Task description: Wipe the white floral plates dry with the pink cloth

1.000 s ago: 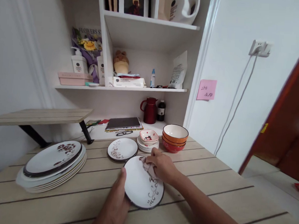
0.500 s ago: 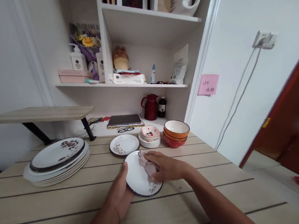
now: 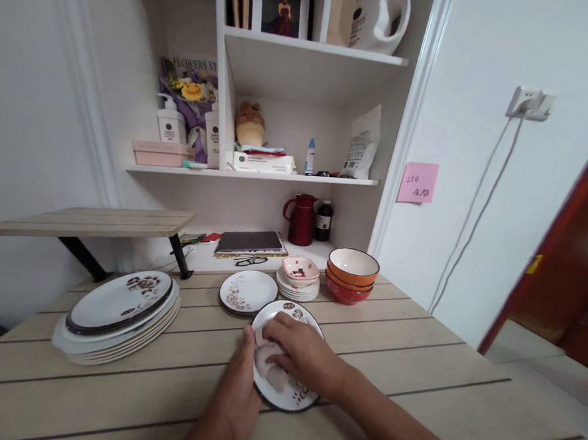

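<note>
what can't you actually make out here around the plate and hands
Head view, the only one:
- Face of the plate: mostly covered by the right hand and cloth.
- Fingers of the left hand: hidden under the plate.
- Writing on the pink note: too small.
- Framed picture: top cut off by the upper edge.

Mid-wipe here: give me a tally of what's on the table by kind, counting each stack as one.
Single small plates: 2, near plate under the cloth, far plate beyond
Large-plate stack: 1
Saucer stack with small bowl on top: 1
Orange-and-red bowl stack: 1
Cloth: 1
Total: 6
</note>
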Motion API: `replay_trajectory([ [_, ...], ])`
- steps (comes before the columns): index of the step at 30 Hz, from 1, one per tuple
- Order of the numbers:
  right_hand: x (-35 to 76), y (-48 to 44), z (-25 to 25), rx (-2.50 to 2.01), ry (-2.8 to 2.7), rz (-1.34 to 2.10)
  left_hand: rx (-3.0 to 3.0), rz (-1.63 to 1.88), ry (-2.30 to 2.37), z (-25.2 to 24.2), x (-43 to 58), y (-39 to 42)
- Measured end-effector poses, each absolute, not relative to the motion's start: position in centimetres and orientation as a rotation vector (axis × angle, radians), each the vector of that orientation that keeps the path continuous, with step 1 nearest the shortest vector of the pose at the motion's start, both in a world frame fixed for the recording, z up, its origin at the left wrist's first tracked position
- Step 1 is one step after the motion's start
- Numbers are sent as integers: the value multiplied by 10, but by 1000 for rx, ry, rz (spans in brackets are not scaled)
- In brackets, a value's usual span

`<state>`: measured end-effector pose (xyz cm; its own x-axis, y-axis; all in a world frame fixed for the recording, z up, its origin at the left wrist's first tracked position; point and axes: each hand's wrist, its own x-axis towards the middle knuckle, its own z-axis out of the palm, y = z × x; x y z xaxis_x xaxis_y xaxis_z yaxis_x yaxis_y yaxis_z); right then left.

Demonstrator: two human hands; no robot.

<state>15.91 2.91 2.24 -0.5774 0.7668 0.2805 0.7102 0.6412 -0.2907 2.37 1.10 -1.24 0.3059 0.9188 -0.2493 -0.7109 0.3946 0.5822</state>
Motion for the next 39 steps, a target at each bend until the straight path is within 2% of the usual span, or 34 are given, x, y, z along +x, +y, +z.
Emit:
replay_trajectory([
  [5,181,44,28,-1521,-2327,20,455,1095,659,-15,23,11],
  [9,211,42,40,-1707,-2446,79,496,1106,712,-23,22,13],
  [12,213,33,44,-1572,-2688,239,509,1117,732,-23,21,13],
  [16,184,22,36,-1058,-2862,441,483,1097,646,-17,19,11],
  [20,158,23,21,-996,-2576,392,468,1047,647,-15,17,13],
  [28,196,50,24,-1504,-2181,17,493,1073,590,-25,19,16],
  [33,206,57,23,-1680,-2157,86,479,1108,696,-19,21,12],
  [39,176,49,11,-1571,-2034,103,579,1102,776,-15,25,9],
])
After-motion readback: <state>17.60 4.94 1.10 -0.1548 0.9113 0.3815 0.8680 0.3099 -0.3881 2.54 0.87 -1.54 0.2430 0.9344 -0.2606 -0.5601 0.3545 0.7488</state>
